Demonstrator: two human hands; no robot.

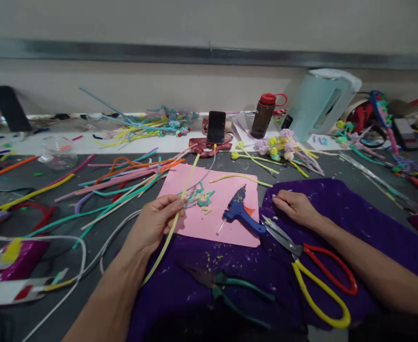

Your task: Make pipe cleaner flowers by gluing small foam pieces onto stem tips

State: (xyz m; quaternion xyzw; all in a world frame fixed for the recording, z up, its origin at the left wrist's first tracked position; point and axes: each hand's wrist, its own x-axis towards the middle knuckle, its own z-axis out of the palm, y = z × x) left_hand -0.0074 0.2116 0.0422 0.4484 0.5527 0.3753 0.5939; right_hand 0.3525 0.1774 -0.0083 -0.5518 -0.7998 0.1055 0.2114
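My left hand [166, 213] pinches a pale yellow pipe cleaner [169, 237] between thumb and fingers; the stem stands upright and hangs past my wrist. My right hand [294, 206] is closed, resting on the purple cloth [337, 199]; whatever its fingers hold, if anything, is hidden. Between my hands lies a pink sheet [194, 228], carrying short pipe cleaner snippets [202, 197] and a blue glue gun [242, 209]. A second yellow pipe cleaner [240, 176] crosses the sheet's far edge. Scissors [296, 249] with red and yellow handles lie below my right hand, and green-handled pliers [216, 280] lie nearer me.
Loose coloured pipe cleaners [123, 183] spread over the left side. At the back stand a phone [216, 127], a red-capped bottle [264, 116] and a pale blue kettle [323, 104]. Pipe cleaner flowers [280, 145] lie in front of them. A white cable [83, 261] loops at the left.
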